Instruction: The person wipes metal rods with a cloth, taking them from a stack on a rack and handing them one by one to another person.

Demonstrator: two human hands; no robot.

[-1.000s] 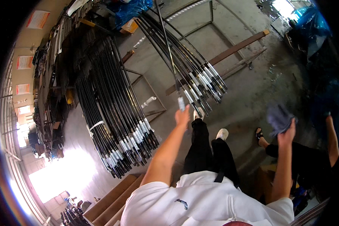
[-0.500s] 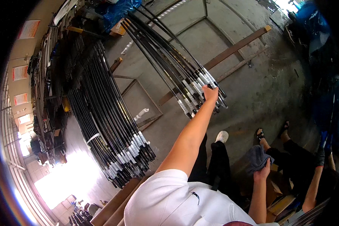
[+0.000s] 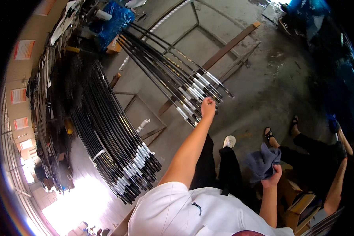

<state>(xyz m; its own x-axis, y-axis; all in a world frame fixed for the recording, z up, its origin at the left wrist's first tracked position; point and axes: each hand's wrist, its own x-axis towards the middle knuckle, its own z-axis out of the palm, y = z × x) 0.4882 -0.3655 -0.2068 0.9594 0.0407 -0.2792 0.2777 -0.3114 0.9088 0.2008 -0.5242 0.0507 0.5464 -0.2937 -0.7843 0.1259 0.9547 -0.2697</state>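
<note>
Concrete floor (image 3: 263, 78), two rod bundles (image 3: 173, 78)

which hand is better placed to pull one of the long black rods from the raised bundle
Left. The left hand already rests on the white-banded ends of the long black rods, while the right hand is low, gripping a grey cloth.

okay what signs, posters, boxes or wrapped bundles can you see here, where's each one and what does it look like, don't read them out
Wall posters: far left wall, stacked in a column, pale rectangles with orange-red borders.
Blue plastic wrapping: top, behind the rod rack, crumpled and shiny.
Cardboard boxes: lower right, below the right hand, brown, flaps open.
</note>
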